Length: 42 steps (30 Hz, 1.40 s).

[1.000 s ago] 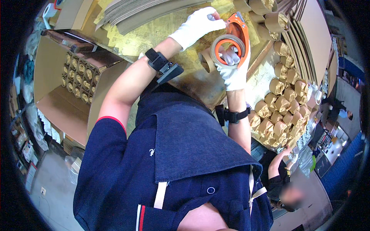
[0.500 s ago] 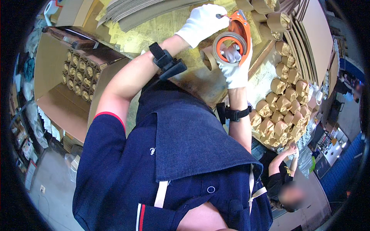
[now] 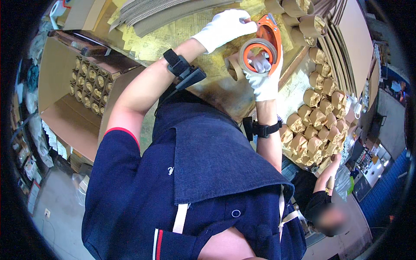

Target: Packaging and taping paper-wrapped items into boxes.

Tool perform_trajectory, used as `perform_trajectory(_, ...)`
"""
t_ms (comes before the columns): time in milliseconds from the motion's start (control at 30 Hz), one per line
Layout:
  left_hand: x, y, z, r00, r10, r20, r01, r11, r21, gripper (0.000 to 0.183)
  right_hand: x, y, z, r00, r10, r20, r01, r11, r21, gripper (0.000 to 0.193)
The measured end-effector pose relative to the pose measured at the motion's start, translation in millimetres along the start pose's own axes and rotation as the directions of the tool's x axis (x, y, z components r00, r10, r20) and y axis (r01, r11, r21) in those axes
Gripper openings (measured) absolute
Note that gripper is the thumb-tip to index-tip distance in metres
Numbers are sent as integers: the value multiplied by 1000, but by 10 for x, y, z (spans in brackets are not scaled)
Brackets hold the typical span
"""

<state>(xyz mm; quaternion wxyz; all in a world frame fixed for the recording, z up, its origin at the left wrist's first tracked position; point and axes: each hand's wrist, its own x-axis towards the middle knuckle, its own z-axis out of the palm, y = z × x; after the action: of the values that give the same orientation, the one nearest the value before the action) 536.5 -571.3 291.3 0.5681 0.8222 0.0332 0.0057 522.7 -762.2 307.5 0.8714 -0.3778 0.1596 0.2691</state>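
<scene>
My right hand [image 3: 263,84], in a white glove, grips an orange tape dispenser [image 3: 272,32] with a roll of tape [image 3: 243,53] on it; some fingers show through the roll's middle. Just left of the dispenser's cutting end is my left hand [image 3: 226,29], also gloved in white. Its fingers are bent and pinched together, and whatever they may hold is too small to make out. A short brown cardboard tube [image 3: 234,68] stands on the worktable [image 3: 216,89] beside the tape roll, close to my right hand.
An open carton [image 3: 65,115] at left holds rows of paper-stuffed tubes [image 3: 91,82]. More paper-stuffed tubes [image 3: 318,117] are massed at right. Curved cardboard sheets [image 3: 169,17] lie at the far side; flat sheets [image 3: 346,56] lean at far right. A co-worker [image 3: 323,195] is at lower right.
My left hand has shifted slightly left and down, its wrist lower. My right hand with the dispenser stays nearly still. The co-worker's arm now reaches farther up toward the massed tubes.
</scene>
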Motion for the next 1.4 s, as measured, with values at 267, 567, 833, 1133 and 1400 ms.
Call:
perform_trajectory(267, -71, 1, 79, 995, 57, -82, -49, 993, 104, 39, -54, 24, 52, 991, 133, -26, -124, 967, 222, 44)
perform_trajectory(567, 146, 39, -143, 967, 225, -121, -181, 938, 296, 37, -96, -99, 14, 973, -217, 72, 228, 942, -247, 37)
perform_trajectory(833, -51, -236, -87, 926, 378, 4, -363, 886, 287, 29, -68, 87, 167, 984, 160, -79, -143, 973, 184, 32)
perform_trajectory(1133, 167, 214, -500, 849, 490, 199, -525, 824, 213, 19, -51, -33, 192, 968, 249, 8, -248, 961, 120, 35)
perform_trajectory(1400, 263, 358, -812, 838, 407, 362, -504, 833, 229, 14, 184, 64, 54, 963, 229, 141, -233, 972, 14, 38)
